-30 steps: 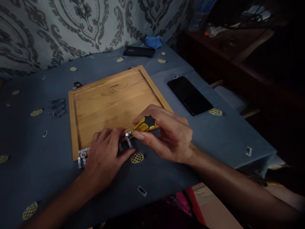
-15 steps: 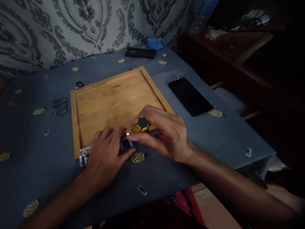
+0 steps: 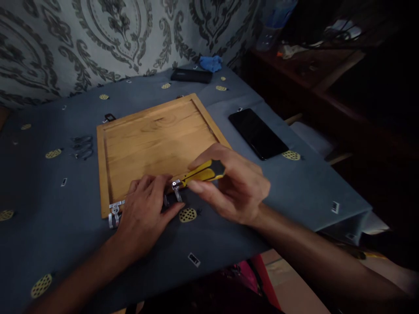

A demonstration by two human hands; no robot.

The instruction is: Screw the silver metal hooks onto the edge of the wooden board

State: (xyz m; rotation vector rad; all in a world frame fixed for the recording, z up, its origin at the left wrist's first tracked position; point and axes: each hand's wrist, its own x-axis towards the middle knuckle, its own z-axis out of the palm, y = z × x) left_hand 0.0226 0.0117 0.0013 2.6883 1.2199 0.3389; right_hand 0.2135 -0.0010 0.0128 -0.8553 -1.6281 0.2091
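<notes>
A shallow framed wooden board (image 3: 147, 148) lies on the table. My left hand (image 3: 144, 213) grips its near edge, fingers on top and thumb below beside a curved silver metal fitting (image 3: 177, 191). A second silver fitting (image 3: 114, 213) sits at the board's near left corner. My right hand (image 3: 238, 185) holds a screwdriver (image 3: 206, 172) with a yellow and black handle between thumb and fingers. The screwdriver is tilted, its front end by the right fitting at a small screw head; whether the tip touches it I cannot tell.
A black phone (image 3: 258, 133) lies right of the board. Several small metal pieces (image 3: 81, 146) are on the left of the patterned blue tablecloth (image 3: 75, 244). At the back are a black case-like object (image 3: 191, 75) and a blue cloth (image 3: 210, 63). Dark furniture (image 3: 294, 74) stands to the right.
My right hand has shifted right and tipped the screwdriver handle lower and to the right, so its yellow side now shows. My left hand stays nearly in place.
</notes>
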